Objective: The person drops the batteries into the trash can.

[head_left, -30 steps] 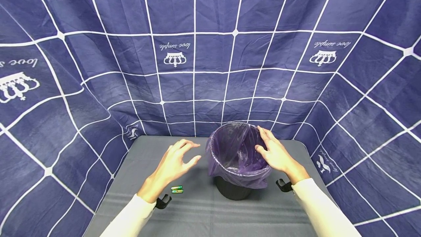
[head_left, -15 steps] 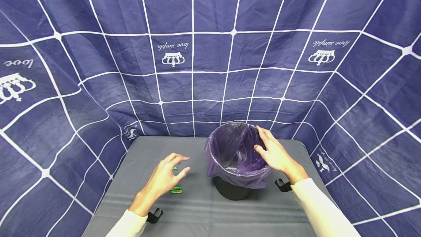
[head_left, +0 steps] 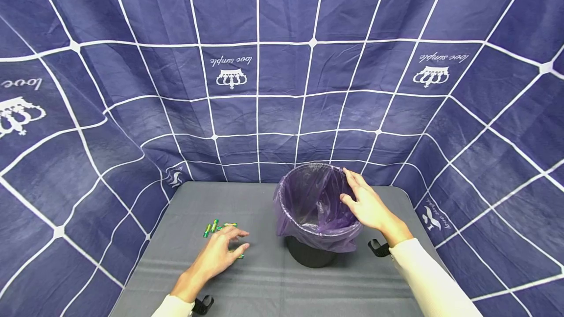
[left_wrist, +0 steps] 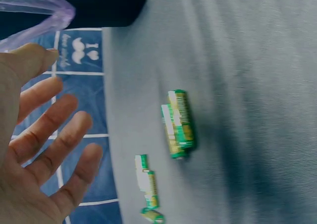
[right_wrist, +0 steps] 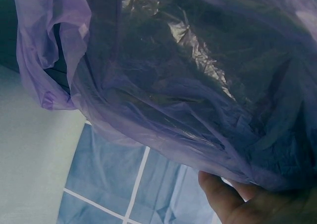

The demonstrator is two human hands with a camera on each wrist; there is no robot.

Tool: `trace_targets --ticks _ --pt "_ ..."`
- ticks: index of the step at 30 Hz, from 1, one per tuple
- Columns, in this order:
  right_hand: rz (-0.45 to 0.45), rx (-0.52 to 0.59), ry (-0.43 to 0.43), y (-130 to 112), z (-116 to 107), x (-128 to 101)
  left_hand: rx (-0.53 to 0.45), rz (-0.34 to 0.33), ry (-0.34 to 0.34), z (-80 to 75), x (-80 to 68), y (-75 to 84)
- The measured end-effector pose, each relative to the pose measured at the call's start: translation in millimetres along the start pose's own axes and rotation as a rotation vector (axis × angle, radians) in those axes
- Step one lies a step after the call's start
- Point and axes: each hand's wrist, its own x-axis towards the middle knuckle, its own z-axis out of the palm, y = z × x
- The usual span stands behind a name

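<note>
My left hand (head_left: 220, 253) hovers above the table with its fingers spread and nothing between them. Under it, partly hidden in the head view, lies a pair of green batteries (left_wrist: 177, 125) side by side. Several more batteries (head_left: 215, 225) lie loosely grouped just beyond the hand. To the right stands a black bin (head_left: 311, 253) lined with a purple plastic bag (head_left: 323, 239) folded over its rim. My right hand (head_left: 367, 204) rests at the bin's right rim, fingers extended against the bag and thumb apart from them.
The grey table (head_left: 264, 287) is bounded by blue cloth walls (head_left: 282, 72) with white grid lines at the back and both sides. A black strap (head_left: 203, 305) shows at the left wrist, another strap (head_left: 380, 247) at the right wrist.
My left hand has moved left and lower, away from the bin and over the battery pair, uncovering the batteries farther back. The right hand stays at the rim.
</note>
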Motion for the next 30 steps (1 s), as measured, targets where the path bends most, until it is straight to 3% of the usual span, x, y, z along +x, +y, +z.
trace_targets --ticks 11,17,22,30 --pt "0.007 0.003 -0.003 -0.9 0.2 -1.1 -0.076 -0.086 -0.148 13.6 -24.1 -21.3" --pt "0.005 0.0 0.004 -0.7 0.3 -1.5 -0.093 -0.083 -0.136 21.8 -30.8 -31.1" --pt "0.002 -0.004 0.004 -0.4 0.5 -1.2 -0.088 -0.033 -0.105 24.4 -33.3 -35.3" --pt "0.004 -0.007 0.004 -0.6 0.7 -1.1 -0.054 -0.031 -0.143 21.5 -32.5 -33.6"
